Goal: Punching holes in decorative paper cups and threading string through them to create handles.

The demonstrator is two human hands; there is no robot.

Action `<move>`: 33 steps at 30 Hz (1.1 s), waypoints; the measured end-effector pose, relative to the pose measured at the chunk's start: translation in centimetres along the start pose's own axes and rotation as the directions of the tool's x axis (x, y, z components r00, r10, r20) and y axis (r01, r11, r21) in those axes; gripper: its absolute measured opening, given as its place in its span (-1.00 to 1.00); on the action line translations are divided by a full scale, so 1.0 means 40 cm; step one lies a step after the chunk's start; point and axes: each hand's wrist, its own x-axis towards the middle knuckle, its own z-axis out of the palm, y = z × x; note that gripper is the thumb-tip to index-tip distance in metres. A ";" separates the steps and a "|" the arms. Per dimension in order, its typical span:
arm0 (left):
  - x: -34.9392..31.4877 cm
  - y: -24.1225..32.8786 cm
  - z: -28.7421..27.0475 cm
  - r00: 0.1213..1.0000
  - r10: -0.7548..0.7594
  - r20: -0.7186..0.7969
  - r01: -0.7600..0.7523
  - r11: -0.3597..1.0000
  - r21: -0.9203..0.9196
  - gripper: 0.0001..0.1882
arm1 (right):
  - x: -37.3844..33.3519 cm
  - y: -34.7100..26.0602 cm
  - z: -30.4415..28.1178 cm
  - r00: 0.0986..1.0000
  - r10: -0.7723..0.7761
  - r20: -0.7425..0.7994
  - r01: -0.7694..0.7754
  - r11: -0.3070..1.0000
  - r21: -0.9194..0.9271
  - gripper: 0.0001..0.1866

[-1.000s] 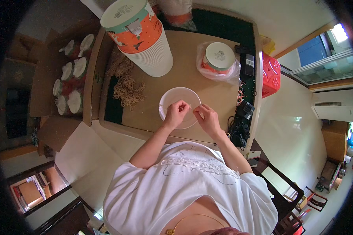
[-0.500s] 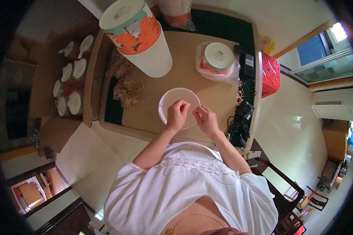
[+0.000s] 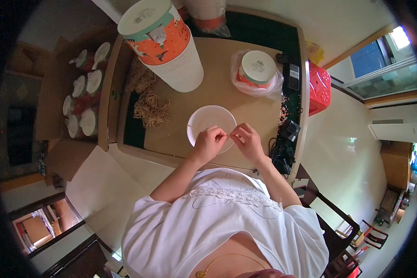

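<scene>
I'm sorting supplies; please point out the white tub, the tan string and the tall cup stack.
White tub point(image 3: 209, 119), head view: bare inner surface.
Tan string point(image 3: 152, 110), head view: middle of the nearer bundle.
Tall cup stack point(image 3: 164, 48), head view: orange side.

The hands point(image 3: 209, 143) pinch close together over a white tub point(image 3: 212, 117); twine point(image 3: 152, 110) lies left of them, nested paper tubs point(image 3: 177, 65) beyond.

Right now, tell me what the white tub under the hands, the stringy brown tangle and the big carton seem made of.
White tub: probably coated paper, judging by its smooth, pale, thin wall; plastic is possible.
Brown tangle: likely plant-fibre twine, perhaps jute; matte, rough-looking strands.
Carton: likely cardboard, with matte brown flaps.
</scene>
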 end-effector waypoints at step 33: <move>-0.035 -0.187 -0.059 0.978 -0.162 -0.133 0.188 0.959 0.213 -0.79 | 0.010 0.034 0.008 0.958 0.230 -0.171 -0.245 0.967 -0.073 -0.92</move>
